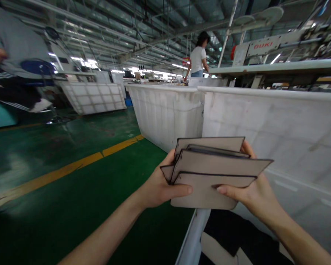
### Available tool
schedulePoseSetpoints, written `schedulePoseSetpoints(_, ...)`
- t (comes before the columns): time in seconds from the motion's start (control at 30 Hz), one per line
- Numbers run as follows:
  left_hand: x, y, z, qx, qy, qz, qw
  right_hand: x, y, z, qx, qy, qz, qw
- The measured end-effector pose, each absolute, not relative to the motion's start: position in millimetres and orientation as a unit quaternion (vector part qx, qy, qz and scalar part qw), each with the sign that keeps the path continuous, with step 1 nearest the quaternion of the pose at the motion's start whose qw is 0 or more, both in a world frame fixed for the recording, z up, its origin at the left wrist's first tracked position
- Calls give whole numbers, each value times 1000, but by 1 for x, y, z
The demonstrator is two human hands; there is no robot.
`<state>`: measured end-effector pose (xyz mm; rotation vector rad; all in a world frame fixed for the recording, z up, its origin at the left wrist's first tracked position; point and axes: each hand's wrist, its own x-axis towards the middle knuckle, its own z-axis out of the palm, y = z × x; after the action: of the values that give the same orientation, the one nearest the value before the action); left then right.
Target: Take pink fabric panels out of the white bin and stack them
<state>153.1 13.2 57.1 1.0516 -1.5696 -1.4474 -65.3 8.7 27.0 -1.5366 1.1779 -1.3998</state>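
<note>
Both of my hands hold a fanned stack of beige fabric pieces (pixel 212 173) with dark edging. My left hand (pixel 161 186) grips the stack's left side, thumb pressed on the front piece. My right hand (pixel 251 191) grips the right side, thumb on the front and fingers behind. The stack hangs in front of a large white plastic bin (pixel 292 125), above the rim of a nearer bin (pixel 191 239) that holds dark fabric (pixel 237 239).
A second white bin (pixel 165 114) stands further back. The green floor with a yellow line (pixel 71 169) lies to the left. A sewing machine (pixel 267 46) sits on a table at upper right. One person (pixel 198 59) stands far off; another person (pixel 13 55) is at the far left.
</note>
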Motion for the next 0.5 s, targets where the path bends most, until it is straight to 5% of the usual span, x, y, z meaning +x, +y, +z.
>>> schedulePoseSetpoints(0.2, 152, 20, 41, 416, -624, -573, 331, -46, 23, -11, -603, 445, -552, 364)
schedulePoseSetpoints(0.37, 143, 17, 55, 427, -592, -540, 419, -51, 14, 18, -575, 496, -535, 370)
schedulePoseSetpoints(0.5, 141, 23, 68, 427, -594, -569, 376, -60, 17, 25, -591, 472, -555, 345)
